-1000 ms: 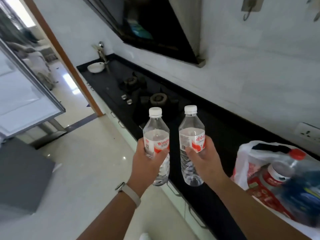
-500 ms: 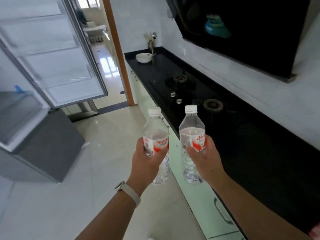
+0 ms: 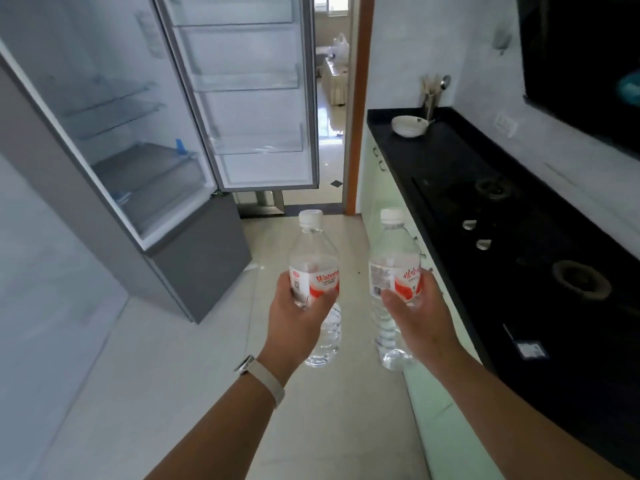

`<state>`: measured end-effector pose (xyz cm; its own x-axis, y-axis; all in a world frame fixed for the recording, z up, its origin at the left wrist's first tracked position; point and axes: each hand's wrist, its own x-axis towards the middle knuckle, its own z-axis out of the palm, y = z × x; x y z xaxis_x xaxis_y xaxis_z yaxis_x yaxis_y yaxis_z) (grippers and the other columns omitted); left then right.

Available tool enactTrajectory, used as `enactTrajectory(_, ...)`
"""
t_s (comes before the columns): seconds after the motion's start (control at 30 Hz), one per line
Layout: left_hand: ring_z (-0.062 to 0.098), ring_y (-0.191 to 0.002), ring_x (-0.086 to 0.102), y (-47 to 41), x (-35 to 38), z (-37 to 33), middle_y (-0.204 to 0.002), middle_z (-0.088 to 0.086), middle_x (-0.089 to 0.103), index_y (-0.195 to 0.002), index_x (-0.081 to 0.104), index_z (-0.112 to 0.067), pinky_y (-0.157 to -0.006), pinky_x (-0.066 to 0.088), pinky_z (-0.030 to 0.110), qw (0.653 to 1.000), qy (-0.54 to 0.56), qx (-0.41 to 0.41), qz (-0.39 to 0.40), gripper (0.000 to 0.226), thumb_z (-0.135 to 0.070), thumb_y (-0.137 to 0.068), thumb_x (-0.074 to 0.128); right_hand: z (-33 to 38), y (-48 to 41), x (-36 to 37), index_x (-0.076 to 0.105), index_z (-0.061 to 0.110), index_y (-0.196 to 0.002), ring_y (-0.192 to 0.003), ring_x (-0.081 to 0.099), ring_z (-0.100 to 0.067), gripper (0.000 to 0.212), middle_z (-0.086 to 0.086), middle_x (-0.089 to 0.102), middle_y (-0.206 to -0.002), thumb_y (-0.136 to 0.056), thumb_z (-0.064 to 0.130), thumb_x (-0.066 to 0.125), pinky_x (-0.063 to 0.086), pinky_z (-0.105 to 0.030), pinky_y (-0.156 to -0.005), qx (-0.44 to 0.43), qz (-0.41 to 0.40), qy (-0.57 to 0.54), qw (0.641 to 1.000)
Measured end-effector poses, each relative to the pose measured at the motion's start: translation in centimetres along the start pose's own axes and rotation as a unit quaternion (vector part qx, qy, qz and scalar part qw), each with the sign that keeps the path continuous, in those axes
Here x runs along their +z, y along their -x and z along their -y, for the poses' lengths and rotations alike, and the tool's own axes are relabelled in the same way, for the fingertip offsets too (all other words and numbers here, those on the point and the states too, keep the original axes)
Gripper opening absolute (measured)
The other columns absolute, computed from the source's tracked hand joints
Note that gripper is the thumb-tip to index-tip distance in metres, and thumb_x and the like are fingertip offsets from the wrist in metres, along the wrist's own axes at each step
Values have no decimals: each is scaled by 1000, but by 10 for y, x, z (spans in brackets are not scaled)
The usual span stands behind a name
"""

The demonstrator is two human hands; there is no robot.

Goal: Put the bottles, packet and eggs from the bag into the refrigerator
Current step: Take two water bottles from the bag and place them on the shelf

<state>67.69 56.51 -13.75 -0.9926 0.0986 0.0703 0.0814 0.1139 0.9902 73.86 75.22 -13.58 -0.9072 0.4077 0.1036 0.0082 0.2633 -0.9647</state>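
I hold two clear water bottles with white caps and red-and-white labels upright in front of me. My left hand (image 3: 298,317) grips the left bottle (image 3: 316,258) around its label. My right hand (image 3: 417,313) grips the right bottle (image 3: 393,258) the same way. The refrigerator (image 3: 114,133) stands ahead on the left with its upper door (image 3: 249,98) swung wide open, showing glass shelves and bare door racks. The bag is out of view.
A black counter (image 3: 467,188) with a gas hob (image 3: 491,192) runs along the right, above pale green cabinets. A white bowl (image 3: 408,126) and a utensil holder (image 3: 429,98) sit at its far end. A doorway (image 3: 332,98) opens beyond the fridge door. Pale tiled floor lies between.
My view has swung left from the counter and bag toward the refrigerator, which now fills the left side. Both hands keep holding their bottles in front of me.
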Motion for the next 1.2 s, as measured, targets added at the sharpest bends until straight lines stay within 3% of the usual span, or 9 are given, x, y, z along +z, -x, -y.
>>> enactTrajectory(0.23, 4, -81, 69, -54, -1, 10, -93, -7, 71, -105, 57, -27, -70, 52, 19, 997, -46, -15, -55, 34, -25, -80, 81, -21, -79, 25, 50, 27, -113, -83, 65, 5, 36, 8, 67, -98, -86, 27, 73, 50, -10, -65, -10, 44, 6, 999)
enactTrajectory(0.37, 7, -83, 70, -100, 21, 13, -94, -6, 72, -106, 58, -27, -75, 56, 26, 995, -64, -19, -79, 36, -28, -80, 81, -35, -136, 32, 51, 25, -117, -84, 66, 3, 49, 8, 68, -99, -76, 45, 69, 50, -15, -69, -3, 78, -19, 997)
enactTrajectory(0.5, 9, -86, 70, -152, 49, 3, -98, -7, 71, -111, 57, -26, -74, 55, 23, 992, -73, -21, -103, 40, -32, -80, 80, -41, -204, 29, 50, 22, -119, -84, 64, 8, 56, 8, 66, -101, -72, 49, 66, 48, -8, -68, -14, 126, -31, 991)
enactTrajectory(0.6, 12, -88, 71, -188, 67, -5, -99, -5, 72, -113, 57, -24, -76, 58, 28, 990, -88, -18, -110, 44, -39, -79, 80, -41, -254, 27, 49, 23, -119, -86, 65, 3, 67, 5, 67, -101, -67, 62, 63, 50, -11, -71, -26, 156, -48, 986)
enactTrajectory(0.7, 10, -86, 70, -214, 80, -12, -98, -5, 72, -113, 57, -23, -74, 58, 24, 987, -84, -10, -136, 41, -31, -80, 80, -41, -293, 28, 49, 24, -120, -88, 66, -1, 67, 6, 67, -102, -68, 63, 64, 51, -16, -75, -40, 179, -51, 982)
enactTrajectory(0.8, 7, -85, 70, -231, 85, -12, -98, -5, 71, -111, 57, -25, -73, 57, 21, 985, -92, -9, -148, 38, -27, -81, 80, -40, -321, 34, 47, 23, -122, -89, 65, -1, 64, 7, 65, -106, -75, 60, 70, 51, -12, -72, -43, 202, -55, 977)
enactTrajectory(0.93, -1, -82, 67, -252, 82, -13, -96, -8, 69, -103, 54, -32, -68, 52, 12, 977, -105, -14, -184, 35, -26, -80, 80, -41, -347, 47, 48, 23, -123, -89, 65, -2, 72, 8, 66, -104, -67, 67, 59, 52, -14, -72, -45, 228, -46, 971)
enactTrajectory(1.1, -5, -77, 65, -280, 60, -8, -92, -8, 68, -101, 53, -31, -64, 49, 8, 969, -106, -18, -221, 34, -19, -81, 79, -42, -381, 83, 50, 24, -121, -87, 67, -5, 44, 7, 68, -101, -86, 42, 70, 56, -23, -76, -38, 251, -35, 967)
enactTrajectory(1.2, -2, -77, 66, -301, 42, 1, -91, -7, 69, -102, 55, -27, -63, 49, 10, 966, -93, -28, -241, 33, -19, -81, 79, -40, -399, 111, 51, 26, -115, -84, 67, -4, 36, 8, 68, -97, -87, 36, 70, 56, -26, -75, -43, 263, -24, 964)
